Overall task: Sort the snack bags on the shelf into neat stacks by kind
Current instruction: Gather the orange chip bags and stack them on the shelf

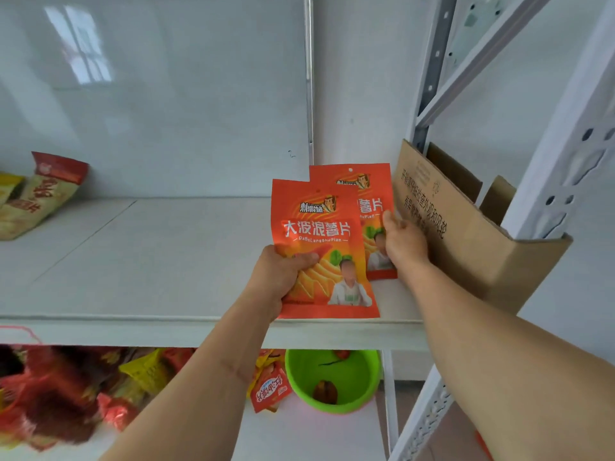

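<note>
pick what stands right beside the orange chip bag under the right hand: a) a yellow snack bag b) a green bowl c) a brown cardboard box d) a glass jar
c: the rear orange chip bag, touched by the right hand, stands upright next to the brown cardboard box at the shelf's right end, while the left hand grips a matching front bag.
</note>
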Available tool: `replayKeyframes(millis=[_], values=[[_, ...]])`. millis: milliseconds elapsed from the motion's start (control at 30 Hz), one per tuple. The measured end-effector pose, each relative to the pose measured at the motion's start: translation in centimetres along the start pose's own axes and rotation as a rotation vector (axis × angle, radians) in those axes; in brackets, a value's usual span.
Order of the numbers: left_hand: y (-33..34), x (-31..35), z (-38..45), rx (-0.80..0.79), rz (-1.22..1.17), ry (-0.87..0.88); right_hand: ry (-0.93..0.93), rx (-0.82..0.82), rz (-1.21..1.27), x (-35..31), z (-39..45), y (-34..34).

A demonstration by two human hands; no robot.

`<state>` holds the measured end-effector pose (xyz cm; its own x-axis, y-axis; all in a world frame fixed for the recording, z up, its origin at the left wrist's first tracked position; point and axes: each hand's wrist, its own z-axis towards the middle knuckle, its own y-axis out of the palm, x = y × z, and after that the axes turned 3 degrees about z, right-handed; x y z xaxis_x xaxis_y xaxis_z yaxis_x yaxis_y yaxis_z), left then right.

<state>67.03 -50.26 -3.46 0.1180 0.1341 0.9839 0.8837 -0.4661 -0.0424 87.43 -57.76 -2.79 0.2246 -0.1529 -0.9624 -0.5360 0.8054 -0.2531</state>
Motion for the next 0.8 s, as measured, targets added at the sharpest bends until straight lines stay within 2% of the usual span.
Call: replayKeyframes(millis=[133, 233, 400, 800], values=[[1.2, 0.0, 0.6, 0.062, 0.048, 0.035, 0.017, -0.112, 0.031, 0.2, 0.4, -0.1], [2.6, 0.1, 1.0, 0.099, 0.071, 0.046, 0.03, -0.138, 0.068, 0.7, 0.7, -0.2], [4.9, 0.2, 1.5, 0.141, 0.073, 0.094, -0.069, -0.181, 0.019, 0.6, 0.8, 0.0], [5.7, 0.8, 3.8, 0.129, 0.233, 0.095, 0.059, -0.076, -0.026, 1.0, 3.0, 1.6]])
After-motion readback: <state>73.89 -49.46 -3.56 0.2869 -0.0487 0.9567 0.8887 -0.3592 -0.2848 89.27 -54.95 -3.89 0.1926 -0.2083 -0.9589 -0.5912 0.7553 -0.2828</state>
